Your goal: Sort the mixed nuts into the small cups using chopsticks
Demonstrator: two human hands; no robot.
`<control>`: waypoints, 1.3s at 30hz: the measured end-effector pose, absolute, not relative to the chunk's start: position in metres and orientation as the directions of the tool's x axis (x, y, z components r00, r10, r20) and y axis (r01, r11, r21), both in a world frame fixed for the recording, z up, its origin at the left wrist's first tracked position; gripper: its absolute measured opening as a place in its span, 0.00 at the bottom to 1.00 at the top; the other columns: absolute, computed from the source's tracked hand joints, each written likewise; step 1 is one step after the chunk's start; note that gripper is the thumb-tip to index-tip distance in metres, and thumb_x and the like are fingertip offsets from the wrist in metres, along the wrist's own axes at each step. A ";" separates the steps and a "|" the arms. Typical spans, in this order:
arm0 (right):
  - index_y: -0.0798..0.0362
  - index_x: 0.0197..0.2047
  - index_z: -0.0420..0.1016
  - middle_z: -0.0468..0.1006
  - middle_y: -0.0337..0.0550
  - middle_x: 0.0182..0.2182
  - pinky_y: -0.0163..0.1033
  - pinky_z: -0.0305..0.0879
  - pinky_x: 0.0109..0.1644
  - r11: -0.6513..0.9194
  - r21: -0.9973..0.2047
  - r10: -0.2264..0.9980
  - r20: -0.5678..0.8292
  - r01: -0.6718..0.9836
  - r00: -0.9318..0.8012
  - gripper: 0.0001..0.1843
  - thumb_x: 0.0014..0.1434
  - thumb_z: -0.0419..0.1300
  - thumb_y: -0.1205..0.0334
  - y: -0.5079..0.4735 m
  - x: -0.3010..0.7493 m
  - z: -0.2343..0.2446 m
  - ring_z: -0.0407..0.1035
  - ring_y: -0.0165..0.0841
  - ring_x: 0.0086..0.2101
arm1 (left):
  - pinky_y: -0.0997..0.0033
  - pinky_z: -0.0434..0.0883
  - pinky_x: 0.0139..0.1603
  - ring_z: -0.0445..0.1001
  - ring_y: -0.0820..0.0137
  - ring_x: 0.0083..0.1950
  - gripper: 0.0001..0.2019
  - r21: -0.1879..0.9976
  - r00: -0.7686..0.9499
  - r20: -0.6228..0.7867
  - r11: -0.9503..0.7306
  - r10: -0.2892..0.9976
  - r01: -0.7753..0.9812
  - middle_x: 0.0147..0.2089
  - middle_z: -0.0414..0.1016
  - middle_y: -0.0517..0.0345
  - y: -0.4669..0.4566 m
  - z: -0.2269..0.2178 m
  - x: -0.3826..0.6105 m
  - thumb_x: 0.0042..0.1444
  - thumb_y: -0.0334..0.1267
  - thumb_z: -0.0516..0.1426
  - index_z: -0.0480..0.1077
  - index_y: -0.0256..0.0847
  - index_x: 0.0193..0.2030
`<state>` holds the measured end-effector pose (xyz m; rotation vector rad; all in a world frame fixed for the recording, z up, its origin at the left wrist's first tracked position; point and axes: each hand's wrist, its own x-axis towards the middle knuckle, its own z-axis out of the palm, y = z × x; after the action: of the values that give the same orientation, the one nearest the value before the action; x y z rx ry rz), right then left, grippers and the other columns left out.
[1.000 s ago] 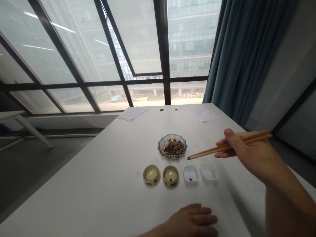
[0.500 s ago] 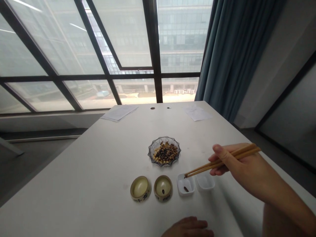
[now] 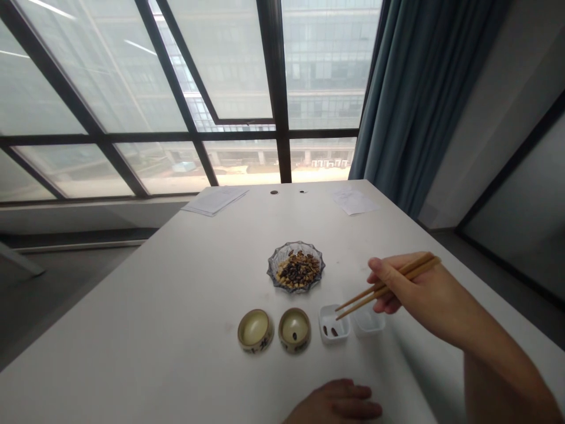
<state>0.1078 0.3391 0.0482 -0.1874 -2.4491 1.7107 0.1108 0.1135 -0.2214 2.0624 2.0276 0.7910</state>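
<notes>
My right hand (image 3: 415,288) grips a pair of wooden chopsticks (image 3: 384,287); their tips hover just above a small white square cup (image 3: 334,324) that holds two dark seeds. A second white cup (image 3: 368,322) sits to its right, partly behind my fingers. Two tan round cups stand to the left: the left round cup (image 3: 255,330) looks empty, and the right round cup (image 3: 294,330) holds one dark seed. Behind them is a glass dish (image 3: 296,274) of mixed seeds and nuts. My left hand (image 3: 338,403) lies flat on the white table (image 3: 154,330) at the near edge, fingers stretched out.
Sheets of paper (image 3: 216,200) and another paper (image 3: 355,202) lie at the far end of the table. Large windows fill the far wall and a blue curtain (image 3: 415,100) hangs at the right.
The chopstick tips came down from beside the glass dish to over the white cup. The cup held one dark seed and now holds two. My left hand stayed flat.
</notes>
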 end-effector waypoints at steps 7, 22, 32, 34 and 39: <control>0.58 0.32 0.84 0.85 0.51 0.25 0.36 0.81 0.27 0.284 -0.946 0.351 0.256 -0.158 -0.901 0.30 0.57 0.68 0.34 0.337 0.095 0.052 0.83 0.42 0.25 | 0.72 0.65 0.65 0.77 0.72 0.60 0.16 0.415 -0.066 0.375 -0.104 0.925 0.904 0.56 0.83 0.60 0.117 -0.177 0.117 0.75 0.48 0.53 0.67 0.47 0.64; 0.59 0.33 0.83 0.86 0.52 0.28 0.36 0.81 0.30 0.260 -0.940 0.199 0.274 -0.219 -0.941 0.28 0.62 0.66 0.38 0.331 0.021 -0.022 0.83 0.41 0.27 | 0.73 0.65 0.29 0.72 0.74 0.28 0.12 0.347 -0.120 0.430 -0.041 0.895 0.937 0.28 0.74 0.64 0.116 -0.172 0.124 0.77 0.43 0.50 0.69 0.43 0.57; 0.58 0.33 0.84 0.85 0.50 0.27 0.37 0.78 0.29 0.361 -0.894 0.101 0.319 -0.265 -0.942 0.28 0.64 0.64 0.39 0.330 0.019 -0.024 0.82 0.40 0.26 | 0.76 0.67 0.30 0.75 0.74 0.29 0.13 0.406 -0.122 0.397 -0.055 0.910 0.912 0.30 0.76 0.63 0.115 -0.172 0.119 0.77 0.45 0.49 0.69 0.43 0.58; 0.58 0.33 0.85 0.85 0.50 0.27 0.37 0.78 0.30 0.380 -0.885 0.078 0.322 -0.270 -0.944 0.28 0.65 0.63 0.39 0.329 0.019 -0.026 0.81 0.40 0.26 | 0.77 0.67 0.31 0.74 0.74 0.29 0.13 0.420 -0.130 0.404 -0.058 0.906 0.905 0.30 0.76 0.63 0.114 -0.171 0.120 0.77 0.45 0.50 0.69 0.43 0.58; 0.58 0.33 0.85 0.86 0.52 0.28 0.38 0.78 0.31 0.390 -0.881 0.078 0.322 -0.269 -0.943 0.29 0.65 0.62 0.38 0.327 0.018 -0.030 0.82 0.41 0.26 | 0.79 0.67 0.32 0.74 0.74 0.30 0.13 0.452 -0.109 0.411 -0.099 0.905 0.887 0.31 0.77 0.63 0.115 -0.168 0.120 0.76 0.44 0.51 0.70 0.41 0.58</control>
<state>0.0181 0.3269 -0.0299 0.1665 -2.3420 1.5706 0.1198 0.1146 -0.1677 2.0778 2.0897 1.0040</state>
